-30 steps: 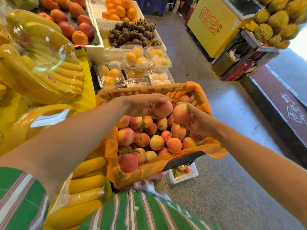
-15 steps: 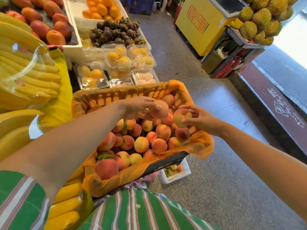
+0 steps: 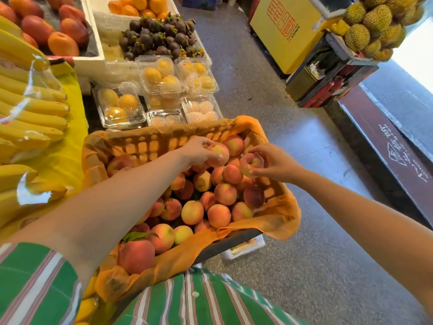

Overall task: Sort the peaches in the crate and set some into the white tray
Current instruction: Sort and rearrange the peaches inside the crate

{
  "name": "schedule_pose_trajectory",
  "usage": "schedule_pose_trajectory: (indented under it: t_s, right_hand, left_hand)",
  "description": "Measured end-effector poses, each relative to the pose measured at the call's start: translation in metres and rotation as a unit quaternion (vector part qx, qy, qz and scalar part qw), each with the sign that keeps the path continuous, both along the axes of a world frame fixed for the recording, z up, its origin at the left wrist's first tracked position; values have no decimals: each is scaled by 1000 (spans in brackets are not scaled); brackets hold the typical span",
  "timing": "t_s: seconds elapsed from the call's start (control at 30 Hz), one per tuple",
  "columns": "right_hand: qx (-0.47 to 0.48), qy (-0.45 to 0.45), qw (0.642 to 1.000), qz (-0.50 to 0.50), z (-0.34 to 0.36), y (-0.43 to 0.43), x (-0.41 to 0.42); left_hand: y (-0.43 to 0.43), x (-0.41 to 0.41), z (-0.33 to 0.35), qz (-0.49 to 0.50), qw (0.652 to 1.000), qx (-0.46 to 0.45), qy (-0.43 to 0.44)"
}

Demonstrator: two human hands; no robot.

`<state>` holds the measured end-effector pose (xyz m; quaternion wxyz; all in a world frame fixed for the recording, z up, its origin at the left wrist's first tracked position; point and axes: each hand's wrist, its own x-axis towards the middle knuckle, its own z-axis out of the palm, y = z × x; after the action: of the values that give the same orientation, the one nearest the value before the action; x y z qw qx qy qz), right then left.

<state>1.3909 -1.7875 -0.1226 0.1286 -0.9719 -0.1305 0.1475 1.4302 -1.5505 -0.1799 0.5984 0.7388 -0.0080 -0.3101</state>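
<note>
A crate point(image 3: 150, 141) lined with orange plastic sits in front of me, full of pink-yellow peaches point(image 3: 210, 205). My left hand point(image 3: 196, 152) reaches over the far side of the pile and grips one peach point(image 3: 219, 154). My right hand point(image 3: 275, 164) holds another peach point(image 3: 250, 163) by its fingertips just above the pile, stem dimple facing me. A white tray point(image 3: 246, 249) peeks out on the floor under the crate's right corner, mostly hidden.
Bagged bananas point(image 3: 30, 113) lie on yellow cloth at the left. Clear clamshell boxes of fruit point(image 3: 161, 78) stand behind the crate, then mangosteens point(image 3: 159, 36) and mangoes point(image 3: 61, 41). A yellow cabinet point(image 3: 283, 31) and durians point(image 3: 375, 22) are across the grey floor.
Both hands have sunk closer to the pile, each keeping its peach. The right hand has turned its peach so the stem end shows. My head has tilted, shifting the view.
</note>
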Motion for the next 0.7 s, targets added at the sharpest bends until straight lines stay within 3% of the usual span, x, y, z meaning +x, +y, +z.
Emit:
schedule_pose_trajectory:
  t_s: [0.13, 0.33, 0.47, 0.6, 0.7]
  right_hand:
    - [-94, -54, 991, 78, -4, -4, 12]
    - [-155, -60, 982, 91, -6, -8, 20]
    - [-90, -73, 992, 50, -6, -9, 19]
    - [-95, -85, 989, 80, -7, -13, 17]
    - [-93, -73, 990, 71, -5, -12, 17]
  left_hand:
    - [-13, 12, -13, 18, 996, 56, -61]
    - [-30, 18, -15, 16, 969, 205, -136]
    - [-35, 12, -19, 6, 943, 243, -226]
    - [-41, -5, -26, 22, 922, 254, -290]
    - [-40, -2, -24, 13, 930, 248, -271]
